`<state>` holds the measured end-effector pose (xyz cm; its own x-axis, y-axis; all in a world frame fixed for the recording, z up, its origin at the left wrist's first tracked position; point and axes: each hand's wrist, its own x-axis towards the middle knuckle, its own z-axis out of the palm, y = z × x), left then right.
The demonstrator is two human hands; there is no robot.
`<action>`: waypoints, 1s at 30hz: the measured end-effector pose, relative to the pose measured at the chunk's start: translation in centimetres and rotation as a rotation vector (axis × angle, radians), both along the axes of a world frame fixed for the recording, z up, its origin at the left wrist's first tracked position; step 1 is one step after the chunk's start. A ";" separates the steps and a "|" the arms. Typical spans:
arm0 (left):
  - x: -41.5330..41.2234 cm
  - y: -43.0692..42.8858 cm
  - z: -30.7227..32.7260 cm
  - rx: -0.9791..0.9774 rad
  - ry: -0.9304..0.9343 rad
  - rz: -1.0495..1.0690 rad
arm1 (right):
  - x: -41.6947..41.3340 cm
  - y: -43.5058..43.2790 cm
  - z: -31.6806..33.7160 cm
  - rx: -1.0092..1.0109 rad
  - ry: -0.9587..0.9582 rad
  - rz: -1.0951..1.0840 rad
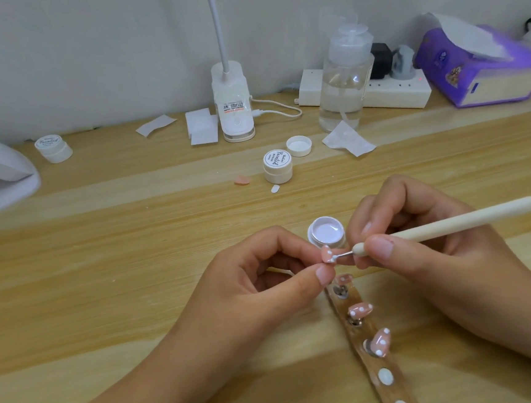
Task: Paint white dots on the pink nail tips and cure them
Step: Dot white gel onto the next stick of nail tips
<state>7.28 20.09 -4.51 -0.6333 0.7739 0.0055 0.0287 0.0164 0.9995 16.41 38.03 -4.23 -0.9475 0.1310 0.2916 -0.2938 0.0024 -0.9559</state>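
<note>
Pinching one pink tip [327, 254] between left hand [264, 275] thumb and forefinger, near centre of the surface [133, 245]. Right hand [422, 245] grips the dotting pen [452, 222], its metal point touching the tip's right edge. Open white gel pot [326, 232] sits just beyond. Dotted tips [360, 310] sit on a strip [381, 363], near right.

Light: bright, soft, even, from above | Shadows: faint, diffuse patch on the wooden table [110, 279] at lower centre | Glare: pale sheen on the open gel pot [311, 233], small glints on the clear bottle [345, 78] | Blur: purple tissue box [483, 66] smeared at upper right; centre sharp | Distortion: table edge bows toward the sides
</note>
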 end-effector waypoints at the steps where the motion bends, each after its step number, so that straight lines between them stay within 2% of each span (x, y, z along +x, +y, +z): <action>1: 0.0 0.0 0.0 0.000 -0.001 -0.001 | 0.0 0.0 0.0 0.002 -0.001 0.001; 30: -0.1 0.0 -0.2 0.019 0.011 -0.002 | 0.1 0.0 0.0 -0.001 -0.011 0.012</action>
<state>7.20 20.13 -4.73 -0.6316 0.7748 0.0272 0.0396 -0.0028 0.9992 16.47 38.05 -4.26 -0.9522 0.1202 0.2809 -0.2831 -0.0014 -0.9591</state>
